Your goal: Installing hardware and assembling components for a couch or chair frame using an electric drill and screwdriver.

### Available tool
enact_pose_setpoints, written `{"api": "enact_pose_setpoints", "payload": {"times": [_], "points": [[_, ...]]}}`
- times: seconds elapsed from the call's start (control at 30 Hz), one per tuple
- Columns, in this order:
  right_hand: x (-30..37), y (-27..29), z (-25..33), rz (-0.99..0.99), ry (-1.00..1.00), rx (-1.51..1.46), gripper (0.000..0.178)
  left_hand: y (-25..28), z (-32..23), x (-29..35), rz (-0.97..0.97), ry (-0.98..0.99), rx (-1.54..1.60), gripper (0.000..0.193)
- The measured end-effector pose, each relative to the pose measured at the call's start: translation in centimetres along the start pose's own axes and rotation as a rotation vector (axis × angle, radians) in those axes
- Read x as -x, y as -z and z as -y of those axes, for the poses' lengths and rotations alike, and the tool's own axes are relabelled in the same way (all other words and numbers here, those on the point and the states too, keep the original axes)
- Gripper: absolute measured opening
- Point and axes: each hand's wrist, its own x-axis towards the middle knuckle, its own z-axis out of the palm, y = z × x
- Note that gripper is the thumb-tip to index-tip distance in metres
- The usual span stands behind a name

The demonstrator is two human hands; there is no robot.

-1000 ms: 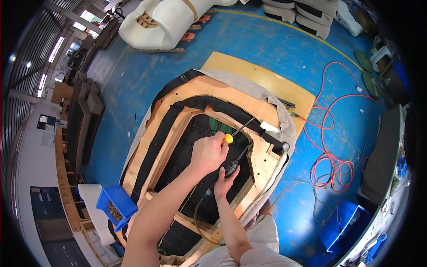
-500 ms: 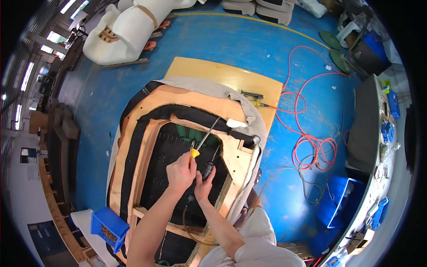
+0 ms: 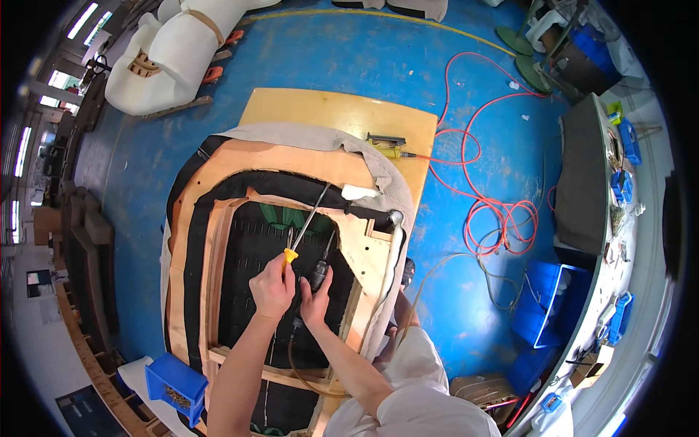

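An upholstered seat or sofa frame (image 3: 251, 164), light wood with black fabric strips and grey cloth round its edge, lies with its open inside facing me. Over that opening, my left hand (image 3: 273, 291) is closed around the yellow handle of a screwdriver (image 3: 309, 222); its long shaft slants up and right to the black strip. Just right of it, my right hand (image 3: 314, 297) grips a black power driver (image 3: 320, 272) with a long thin bit pointing up. A brownish hose (image 3: 297, 360) runs from the driver's lower end. Whether the screwdriver's tip touches the strip, I cannot tell.
Under the frame is a yellowish tabletop (image 3: 342, 109) bearing a black-and-yellow staple gun (image 3: 387, 146). A blue bin of screws (image 3: 177, 386) sits at the frame's lower left. Red hose (image 3: 502, 211) coils on the blue floor, beside a cluttered bench (image 3: 593, 189) at right.
The whole view has shifted, so the frame and table appear further left. Both hands keep their tools and nearly the same place over the frame.
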Motion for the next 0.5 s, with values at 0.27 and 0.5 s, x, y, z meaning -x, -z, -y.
{"api": "enact_pose_setpoints", "payload": {"times": [0.27, 0.5], "points": [[0.01, -0.08, 0.39, 0.006, 0.005, -0.017, 0.081, 0.01, 0.21, 0.05, -0.012, 0.015, -0.019, 0.024], [-0.01, -0.05, 0.30, 0.015, -0.037, -0.030, 0.081, -0.23, 0.20, 0.11, -0.029, 0.013, 0.009, 0.024]]}}
